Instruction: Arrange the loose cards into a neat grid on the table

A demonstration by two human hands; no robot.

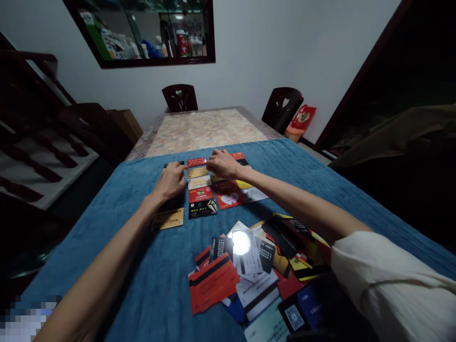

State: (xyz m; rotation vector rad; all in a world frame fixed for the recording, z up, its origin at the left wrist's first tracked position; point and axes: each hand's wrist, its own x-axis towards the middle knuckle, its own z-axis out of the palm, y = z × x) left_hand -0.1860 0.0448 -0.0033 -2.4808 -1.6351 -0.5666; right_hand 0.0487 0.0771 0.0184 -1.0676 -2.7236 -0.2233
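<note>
A small red card [196,162] lies at the far end of the middle column of cards, between my two hands. My left hand [171,179] has its fingers closed at the card's left edge. From the other side, my right hand [223,164] is closed at its right edge; some fingertips are hidden. Nearer in that column lie a gold card [197,172], a cream card [199,182], a red card with a round emblem [201,194] and a black VIP card [203,209]. Another gold card [168,218] lies below my left wrist, and a red heart card [230,197] below my right.
A loose pile of mixed cards [254,266] spreads across the blue cloth [153,275] under my right forearm. Beyond the cloth shows the patterned tabletop [210,126]. Dark wooden chairs [180,98] stand around the table, with a red bag [304,117] at the far right.
</note>
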